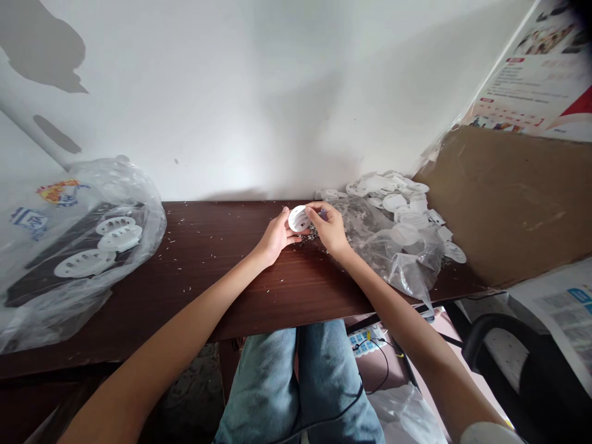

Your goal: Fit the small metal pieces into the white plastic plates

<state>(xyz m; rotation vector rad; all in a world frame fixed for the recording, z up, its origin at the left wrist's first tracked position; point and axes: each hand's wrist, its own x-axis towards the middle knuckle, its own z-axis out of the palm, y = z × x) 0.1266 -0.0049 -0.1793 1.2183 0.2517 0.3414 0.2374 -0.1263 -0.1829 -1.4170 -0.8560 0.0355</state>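
A round white plastic disc [297, 219] with slots and a raised rim is held up just above the table, tilted toward me. My left hand [276, 236] grips it from the left, thumb at the rim and fingers beneath. From the right, the thumb and forefinger of my right hand [330, 229] close on its upper right edge. Whether a small part is also between those fingertips is hidden. Right below the hands lies a heap of tiny metal pieces [312, 234], partly covered by them.
On the left, a clear plastic bag [148, 231] holds several slotted white discs [121, 238]. To the right, many white plastic parts [393, 202] are piled by another clear bag [398, 259]. Small slivers dot the brown table [222, 246]. A cardboard panel [513, 203] borders the right side.
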